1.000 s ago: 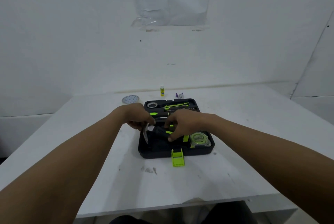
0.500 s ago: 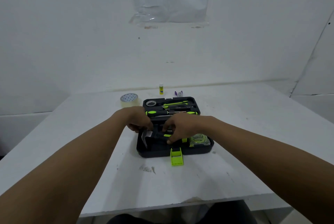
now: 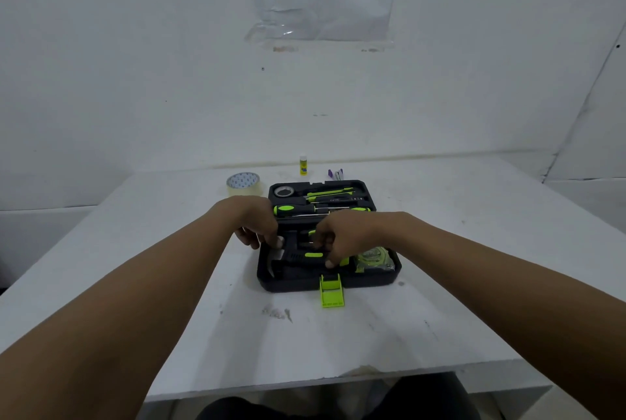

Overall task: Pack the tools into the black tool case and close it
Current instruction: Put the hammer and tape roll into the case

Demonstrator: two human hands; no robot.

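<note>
Tool case [image 3: 338, 285]: matt black plastic with a glossy lime-green plastic latch [image 3: 332, 294]. Hammer [image 3: 291, 258]: bright, smooth metal head, black rubbery-looking grip with a green inlay. Tape roll [image 3: 243, 183] near the table's far edge: glossy clear film. Table [image 3: 338, 345]: matt white surface, scuffed, chipped at the near edge.
</note>
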